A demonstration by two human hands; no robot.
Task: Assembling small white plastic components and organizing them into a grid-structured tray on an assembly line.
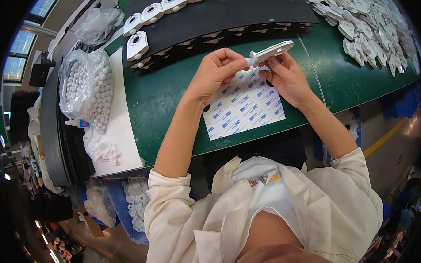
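Observation:
My right hand [285, 76] grips a flat white plastic part [273, 50] with a rounded, looped end. At the part's left end my left hand [219, 71] pinches a small white round knob [250, 61] between thumb and fingertips. The knob touches the part; whether it is fixed to it I cannot tell. Both hands are raised over a white sheet with blue print [244, 106], which lies near the front edge of the green table [165, 110]. Dark round spots show at the sheet's sides.
Behind the hands, stacked black boards [215, 23] carry a row of white parts [173, 2] with knobs. A heap of similar white parts [365, 26] covers the back right. A clear bag of white balls [87, 85] and a small glue bottle [77, 123] stand at the left.

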